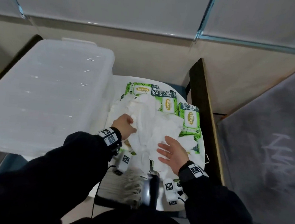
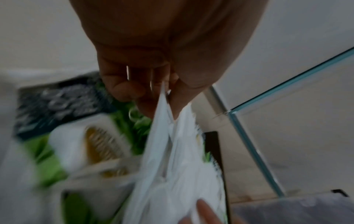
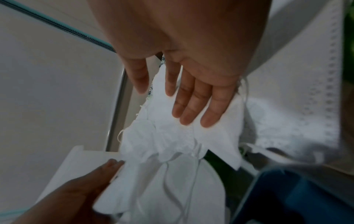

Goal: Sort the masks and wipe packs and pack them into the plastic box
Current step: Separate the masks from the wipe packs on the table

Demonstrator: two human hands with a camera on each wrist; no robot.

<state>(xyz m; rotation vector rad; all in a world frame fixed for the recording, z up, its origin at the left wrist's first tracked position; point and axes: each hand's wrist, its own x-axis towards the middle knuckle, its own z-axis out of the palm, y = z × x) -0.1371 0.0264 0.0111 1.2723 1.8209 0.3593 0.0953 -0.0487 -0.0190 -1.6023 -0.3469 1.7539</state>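
Observation:
A loose heap of white masks [image 1: 152, 126] lies over green wipe packs [image 1: 189, 119] on a white round tabletop [image 1: 202, 151]. My left hand [image 1: 124, 126] pinches a bunch of masks [image 2: 168, 136] between thumb and curled fingers at the heap's left side. My right hand [image 1: 171, 151] lies flat with straight, spread fingers [image 3: 193, 106] on the masks [image 3: 172, 136] at the heap's near right. The clear plastic box [image 1: 44, 93] stands to the left with its lid on. More wipe packs [image 2: 91, 145] show blurred under the left hand.
A dark wooden panel [image 1: 202, 102] rises just right of the tabletop, with a grey board [image 1: 267, 147] beyond it. A stack of white masks [image 1: 128, 186] sits near my body. A glass partition edge [image 1: 203, 20] runs along the wall behind.

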